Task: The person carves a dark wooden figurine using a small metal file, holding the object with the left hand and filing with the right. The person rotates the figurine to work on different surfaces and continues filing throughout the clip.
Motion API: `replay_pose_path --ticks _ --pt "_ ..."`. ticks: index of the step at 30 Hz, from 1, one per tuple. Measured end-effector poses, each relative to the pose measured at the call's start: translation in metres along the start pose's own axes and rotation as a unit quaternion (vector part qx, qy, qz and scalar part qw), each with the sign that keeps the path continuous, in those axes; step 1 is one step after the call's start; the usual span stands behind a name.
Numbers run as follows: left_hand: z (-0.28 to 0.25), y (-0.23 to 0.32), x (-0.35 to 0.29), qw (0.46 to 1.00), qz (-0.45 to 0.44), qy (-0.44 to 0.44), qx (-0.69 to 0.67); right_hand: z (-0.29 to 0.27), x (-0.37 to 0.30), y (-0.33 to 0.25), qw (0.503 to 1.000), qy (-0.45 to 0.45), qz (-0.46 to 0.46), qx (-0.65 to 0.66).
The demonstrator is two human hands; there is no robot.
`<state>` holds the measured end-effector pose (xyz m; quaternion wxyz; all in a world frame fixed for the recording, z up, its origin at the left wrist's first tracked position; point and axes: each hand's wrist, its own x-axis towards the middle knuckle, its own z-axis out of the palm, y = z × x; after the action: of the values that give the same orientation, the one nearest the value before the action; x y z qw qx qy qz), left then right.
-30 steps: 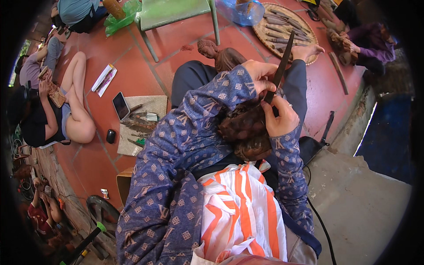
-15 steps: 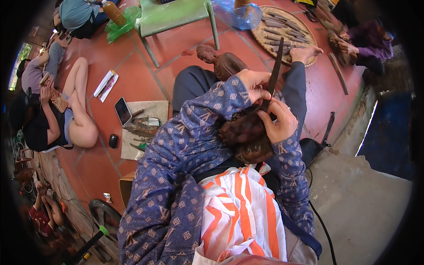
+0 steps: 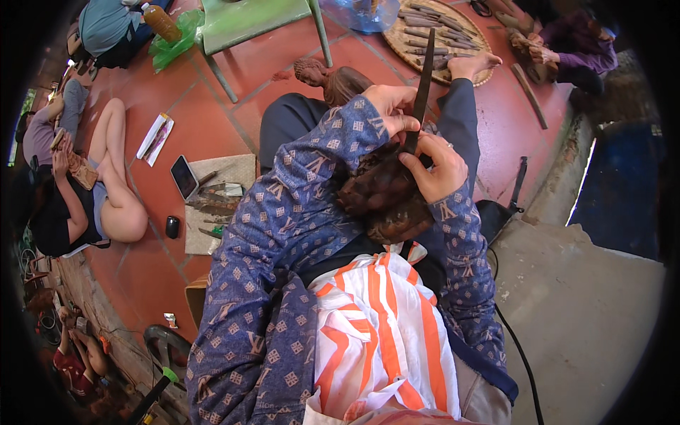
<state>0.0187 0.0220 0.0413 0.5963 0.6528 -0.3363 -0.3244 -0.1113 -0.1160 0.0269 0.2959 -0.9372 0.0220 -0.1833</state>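
Note:
A long, dark, tapered blade point(image 3: 425, 78) points away from me over my lap, tilted slightly to the right. My left hand point(image 3: 394, 112) is closed on its lower part, thumb pressed against the flat side. Beside it, my right hand point(image 3: 440, 168) pinches the near end between thumb and fingers; whether it has a handle is hidden. Below both hands, a dark brown carved wooden piece point(image 3: 375, 191) lies on my lap, partly covered by the hands and sleeves. Past my left knee stands a reddish-brown carved seated figure point(image 3: 343, 83).
Carving tools point(image 3: 216, 202) and a phone point(image 3: 185, 177) lie on a mat point(image 3: 244, 168) at left. Near it is a black case point(image 3: 172, 227). A green chair point(image 3: 255, 25) stands ahead. A round woven tray point(image 3: 392, 44) holds several tools. Other people point(image 3: 64, 205) sit at left and far right.
The whole view has shifted, so everything sits slightly further left and higher. Both hands keep their hold on the blade, with little other visible movement.

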Motion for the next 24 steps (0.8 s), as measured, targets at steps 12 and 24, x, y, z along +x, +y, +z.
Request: replay_pose_path --ticks 12,24 --pt "0.000 0.003 0.003 0.991 0.064 0.076 0.095 0.005 0.009 -0.003 0.999 0.005 0.027 -0.036" --pt "0.020 0.013 -0.018 0.992 0.035 0.118 0.020 -0.005 0.010 0.018 0.993 -0.022 -0.084 0.075"
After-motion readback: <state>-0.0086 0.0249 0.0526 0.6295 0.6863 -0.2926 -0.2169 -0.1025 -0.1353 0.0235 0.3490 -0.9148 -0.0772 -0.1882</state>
